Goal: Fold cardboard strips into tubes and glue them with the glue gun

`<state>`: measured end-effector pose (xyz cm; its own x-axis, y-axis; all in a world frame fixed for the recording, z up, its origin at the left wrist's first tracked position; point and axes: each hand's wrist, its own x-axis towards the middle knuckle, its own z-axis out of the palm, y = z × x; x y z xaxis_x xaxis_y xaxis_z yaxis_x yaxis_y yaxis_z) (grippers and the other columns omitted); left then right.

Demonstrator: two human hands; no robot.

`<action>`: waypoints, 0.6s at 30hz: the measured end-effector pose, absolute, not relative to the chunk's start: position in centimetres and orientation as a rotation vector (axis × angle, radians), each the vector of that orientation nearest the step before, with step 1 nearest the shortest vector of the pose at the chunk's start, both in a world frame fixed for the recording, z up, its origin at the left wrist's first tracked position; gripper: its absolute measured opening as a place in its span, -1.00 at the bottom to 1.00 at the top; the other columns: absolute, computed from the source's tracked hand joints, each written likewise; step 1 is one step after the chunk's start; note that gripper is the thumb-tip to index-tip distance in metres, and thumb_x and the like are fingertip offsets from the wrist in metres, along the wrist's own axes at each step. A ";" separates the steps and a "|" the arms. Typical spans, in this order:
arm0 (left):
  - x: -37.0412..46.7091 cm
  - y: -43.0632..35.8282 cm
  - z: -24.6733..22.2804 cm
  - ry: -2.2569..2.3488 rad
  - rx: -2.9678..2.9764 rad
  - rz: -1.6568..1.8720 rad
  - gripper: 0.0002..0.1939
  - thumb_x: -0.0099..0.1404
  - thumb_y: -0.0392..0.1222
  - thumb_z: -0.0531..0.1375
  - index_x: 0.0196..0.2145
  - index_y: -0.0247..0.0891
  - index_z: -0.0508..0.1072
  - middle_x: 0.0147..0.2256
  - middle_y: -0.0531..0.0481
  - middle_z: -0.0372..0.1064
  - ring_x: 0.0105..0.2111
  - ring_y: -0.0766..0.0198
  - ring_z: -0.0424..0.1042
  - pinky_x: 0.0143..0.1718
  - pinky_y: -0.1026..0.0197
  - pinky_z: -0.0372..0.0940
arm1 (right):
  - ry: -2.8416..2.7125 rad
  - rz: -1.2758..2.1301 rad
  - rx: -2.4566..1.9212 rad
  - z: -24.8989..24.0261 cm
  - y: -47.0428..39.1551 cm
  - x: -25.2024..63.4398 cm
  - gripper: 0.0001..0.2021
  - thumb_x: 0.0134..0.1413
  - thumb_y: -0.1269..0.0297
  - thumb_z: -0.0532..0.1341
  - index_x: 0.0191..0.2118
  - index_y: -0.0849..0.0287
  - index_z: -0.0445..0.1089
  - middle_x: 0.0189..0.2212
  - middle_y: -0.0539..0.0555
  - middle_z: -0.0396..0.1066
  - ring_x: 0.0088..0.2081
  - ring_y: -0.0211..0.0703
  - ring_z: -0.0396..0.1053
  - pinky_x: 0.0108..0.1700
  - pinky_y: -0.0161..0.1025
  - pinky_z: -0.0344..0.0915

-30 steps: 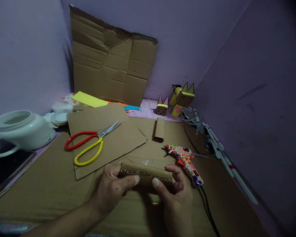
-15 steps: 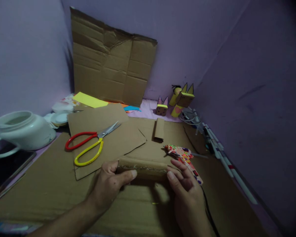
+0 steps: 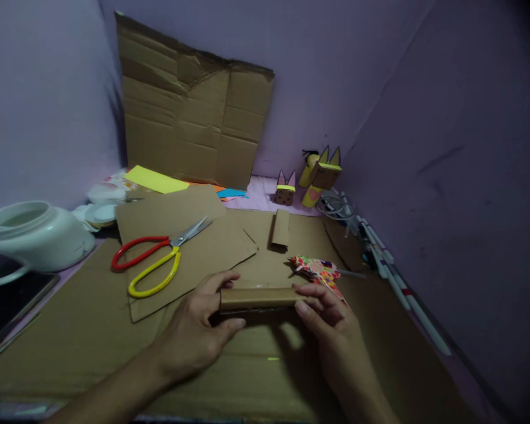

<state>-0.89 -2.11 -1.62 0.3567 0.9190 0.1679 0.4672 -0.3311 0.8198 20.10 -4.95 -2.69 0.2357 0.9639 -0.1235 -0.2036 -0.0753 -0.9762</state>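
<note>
A folded cardboard strip (image 3: 260, 298), shaped like a narrow block, is held level between my two hands above the cardboard-covered table. My left hand (image 3: 198, 324) takes its left end, thumb below the near edge and fingers behind. Thumb and fingertips of my right hand (image 3: 329, 318) grip the right end. Just beyond the right hand lies a flower-patterned hot glue gun (image 3: 320, 271), its handle partly hidden by that hand. A second folded cardboard piece (image 3: 281, 228) lies farther back. To the left, scissors (image 3: 174, 244) with one red and one yellow handle rest slightly open on a cardboard sheet (image 3: 194, 259).
A white pot (image 3: 39, 235) and a dark phone (image 3: 17, 300) are at the left. Small cardboard animal figures (image 3: 285, 189) stand at the back. A large cardboard panel (image 3: 194, 112) leans on the wall. Pale rods (image 3: 406, 294) run along the right edge.
The cardboard strip has been turned so a smooth face shows instead of its rough edge. My left thumb has come off its front face. The view has shifted slightly.
</note>
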 end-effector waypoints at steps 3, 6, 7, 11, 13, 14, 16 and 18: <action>-2.2 -1.7 -1.5 1.213 1.965 0.819 -0.80 0.11 -0.22 0.18 -0.27 -0.21 0.51 0.07 -0.12 0.26 0.06 0.04 0.27 0.03 0.03 0.23 | -0.888 1.096 -1.316 -2.7 -4.7 20.4 -0.77 -0.29 0.20 0.38 -0.47 0.14 0.37 -0.45 0.00 0.45 -0.32 -0.12 0.38 -0.27 -0.25 0.26; -2.8 -1.6 -1.3 1.339 1.969 0.905 -0.82 0.16 -0.09 0.16 -0.36 -0.23 0.47 0.01 -0.16 0.32 0.00 0.01 0.32 -0.01 -0.03 0.26 | -1.071 0.993 -1.395 -2.8 -4.8 20.8 -0.87 -0.25 0.25 0.32 -0.54 0.14 0.38 -0.45 0.02 0.42 -0.26 -0.06 0.36 -0.21 -0.20 0.22; -2.8 -1.7 -1.2 1.376 2.001 0.926 -0.82 0.17 -0.09 0.16 -0.36 -0.24 0.44 -0.01 -0.17 0.32 -0.02 0.01 0.33 -0.02 -0.04 0.25 | -1.136 0.947 -1.422 -3.0 -4.9 20.9 -0.90 -0.22 0.26 0.29 -0.55 0.14 0.38 -0.43 0.03 0.41 -0.24 -0.04 0.35 -0.19 -0.17 0.20; -2.1 -2.1 -1.1 1.354 2.202 0.966 -0.90 0.20 -0.21 0.13 -0.46 -0.24 0.36 -0.11 -0.15 0.38 -0.07 0.07 0.36 -0.11 0.02 0.30 | -1.307 0.782 -1.511 -3.5 -5.6 21.8 -0.89 -0.17 0.33 0.20 -0.63 0.12 0.35 -0.36 0.10 0.41 -0.05 0.11 0.27 -0.07 -0.04 0.15; -1.7 -2.3 -1.2 1.308 2.297 1.001 -0.85 0.20 -0.26 0.12 -0.52 -0.25 0.30 -0.18 -0.17 0.41 -0.09 0.08 0.37 -0.14 0.05 0.31 | -1.434 0.778 -1.512 -3.6 -6.2 22.1 -0.87 -0.19 0.43 0.14 -0.63 0.12 0.35 -0.27 0.12 0.41 0.05 0.12 0.21 -0.02 0.01 0.13; -1.5 -2.4 -1.2 1.265 2.355 1.009 -0.88 0.21 -0.28 0.11 -0.49 -0.26 0.32 -0.17 -0.19 0.40 -0.08 0.07 0.36 -0.13 0.04 0.30 | -1.511 0.784 -1.505 -3.7 -6.5 22.2 -0.84 -0.20 0.48 0.10 -0.61 0.11 0.37 -0.21 0.12 0.40 0.06 0.10 0.20 -0.02 0.02 0.15; -1.2 -2.6 -1.4 1.117 2.502 0.963 -0.91 0.21 -0.31 0.11 -0.30 -0.30 0.39 -0.09 -0.22 0.38 -0.02 0.06 0.32 -0.05 -0.01 0.27 | -1.657 0.777 -1.486 -3.8 -7.1 22.4 -0.77 -0.21 0.54 0.05 -0.56 0.11 0.39 -0.14 0.13 0.38 0.07 0.07 0.22 -0.03 0.01 0.19; -0.9 -2.9 -1.8 0.965 2.631 0.913 -0.75 0.23 -0.35 0.09 -0.11 -0.30 0.38 -0.06 -0.19 0.38 -0.02 0.07 0.31 -0.01 -0.04 0.25 | -1.730 0.748 -1.478 -3.8 -7.7 22.6 -0.75 -0.18 0.56 0.02 -0.53 0.11 0.38 -0.16 0.14 0.40 0.05 0.05 0.26 -0.08 -0.02 0.25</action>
